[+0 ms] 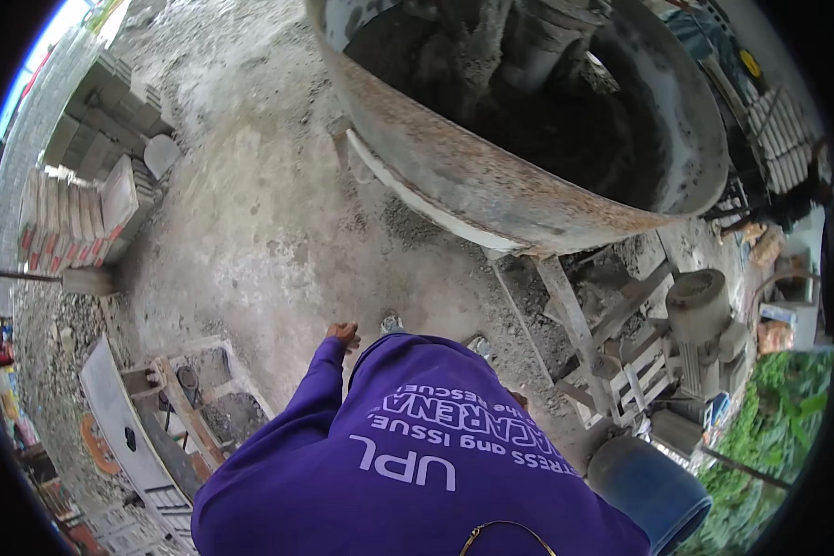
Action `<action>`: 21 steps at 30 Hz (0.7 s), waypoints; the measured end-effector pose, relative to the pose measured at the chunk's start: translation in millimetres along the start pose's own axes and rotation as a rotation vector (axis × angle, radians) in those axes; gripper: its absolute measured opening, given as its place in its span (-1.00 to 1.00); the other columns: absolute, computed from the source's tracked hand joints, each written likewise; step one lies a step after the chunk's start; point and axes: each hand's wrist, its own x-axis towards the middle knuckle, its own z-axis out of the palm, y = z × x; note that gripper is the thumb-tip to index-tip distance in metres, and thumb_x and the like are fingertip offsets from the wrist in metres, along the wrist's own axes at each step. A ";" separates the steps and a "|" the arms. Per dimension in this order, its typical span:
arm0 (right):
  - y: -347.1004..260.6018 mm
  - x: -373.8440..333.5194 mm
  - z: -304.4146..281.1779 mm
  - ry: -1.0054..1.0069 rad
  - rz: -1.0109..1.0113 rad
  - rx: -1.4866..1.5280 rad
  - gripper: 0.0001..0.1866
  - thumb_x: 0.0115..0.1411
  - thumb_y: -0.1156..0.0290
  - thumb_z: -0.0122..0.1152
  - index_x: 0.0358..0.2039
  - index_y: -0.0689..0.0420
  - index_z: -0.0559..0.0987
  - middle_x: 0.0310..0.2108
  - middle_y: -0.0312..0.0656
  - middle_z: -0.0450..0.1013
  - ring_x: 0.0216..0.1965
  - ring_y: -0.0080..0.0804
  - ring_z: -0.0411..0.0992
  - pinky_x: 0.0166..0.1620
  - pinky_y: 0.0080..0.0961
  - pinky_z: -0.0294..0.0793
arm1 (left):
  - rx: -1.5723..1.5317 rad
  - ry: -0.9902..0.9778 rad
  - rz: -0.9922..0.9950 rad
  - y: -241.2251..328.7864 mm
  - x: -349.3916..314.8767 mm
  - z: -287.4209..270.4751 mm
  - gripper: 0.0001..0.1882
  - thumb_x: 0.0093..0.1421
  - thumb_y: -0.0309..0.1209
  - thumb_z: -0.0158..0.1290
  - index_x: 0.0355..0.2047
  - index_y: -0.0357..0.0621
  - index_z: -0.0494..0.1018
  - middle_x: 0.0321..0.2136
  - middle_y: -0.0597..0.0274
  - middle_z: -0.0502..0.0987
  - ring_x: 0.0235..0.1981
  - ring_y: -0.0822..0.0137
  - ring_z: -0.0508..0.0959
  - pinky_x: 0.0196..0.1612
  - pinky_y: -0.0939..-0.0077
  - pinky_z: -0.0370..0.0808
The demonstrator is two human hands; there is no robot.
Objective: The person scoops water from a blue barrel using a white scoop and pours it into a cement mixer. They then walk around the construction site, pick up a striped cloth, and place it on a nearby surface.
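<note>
My left hand (345, 335) hangs beside my purple-sleeved body, above the dusty concrete ground. Its fingers are loosely bent and a little apart, and I see nothing in them. Only a sliver of my right hand (521, 399) shows past the right side of my shirt; its fingers are hidden. Ahead and to the right stands a large round mixer drum (491, 162), rusty and grey, with dark mix and metal paddles inside. Neither hand touches it. The tip of my shoe (392, 322) shows below my shirt.
A motor (698, 301) sits on the mixer's frame (565, 301) at right, near a blue barrel (644, 486). Stacked slabs (69, 218) and blocks (111, 120) stand far left. A metal-framed cart (125, 417) lies at lower left beside gravel (56, 324).
</note>
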 end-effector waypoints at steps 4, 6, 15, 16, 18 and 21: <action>-1.9 21.1 -11.6 -0.140 0.014 -0.347 -0.78 0.06 0.19 0.09 -0.29 -0.04 0.53 -0.38 -0.15 0.57 -0.33 -0.15 0.55 -0.33 -0.18 0.47 | -0.163 0.037 0.052 28.0 29.4 -55.2 -0.51 0.18 -0.07 -0.10 -0.01 -0.15 0.34 -0.24 -0.03 0.57 -0.30 0.08 0.61 -0.29 0.18 0.52; -17.1 55.7 -31.5 -0.150 0.047 -0.488 -0.72 0.07 0.17 0.11 -0.24 0.02 0.52 -0.39 -0.06 0.55 -0.40 -0.07 0.54 -0.40 -0.17 0.44 | -0.224 0.082 0.142 56.2 29.2 -78.4 -0.49 0.18 -0.04 -0.09 -0.03 -0.18 0.36 -0.28 0.02 0.57 -0.34 0.16 0.61 -0.36 0.28 0.51; -344.2 253.6 -150.6 -0.225 0.515 0.597 -0.63 0.11 0.22 0.07 -0.20 0.25 0.50 -0.45 -0.02 0.54 -0.67 -0.31 0.49 -0.70 -0.43 0.33 | -0.659 0.076 0.363 103.6 9.6 -178.9 -0.57 0.19 -0.04 -0.02 -0.13 -0.12 0.44 -0.40 0.11 0.57 -0.48 0.31 0.57 -0.52 0.43 0.46; -378.1 274.3 -156.9 -0.250 0.460 0.514 -0.63 0.11 0.20 0.07 -0.20 0.25 0.51 -0.46 -0.03 0.54 -0.66 -0.31 0.50 -0.69 -0.43 0.33 | -0.689 0.088 0.322 91.6 16.4 -189.8 -0.57 0.19 -0.04 -0.02 -0.13 -0.12 0.44 -0.40 0.10 0.57 -0.48 0.31 0.58 -0.51 0.43 0.46; -434.4 315.5 -160.2 -0.324 0.374 0.382 -0.63 0.12 0.18 0.07 -0.21 0.23 0.53 -0.49 -0.06 0.54 -0.65 -0.32 0.51 -0.69 -0.44 0.34 | -0.673 0.143 0.219 59.9 31.9 -214.6 -0.50 0.21 -0.01 -0.06 -0.03 -0.14 0.40 -0.31 0.06 0.58 -0.36 0.24 0.61 -0.38 0.40 0.52; -511.4 386.5 -147.9 -0.416 0.305 0.269 -0.66 0.14 0.19 0.07 -0.25 0.21 0.54 -0.51 -0.10 0.54 -0.63 -0.30 0.52 -0.63 -0.42 0.39 | -0.633 0.323 -0.029 -28.2 65.6 -242.9 -0.53 0.16 -0.05 -0.06 -0.07 -0.14 0.41 -0.30 0.04 0.58 -0.37 0.20 0.60 -0.38 0.27 0.51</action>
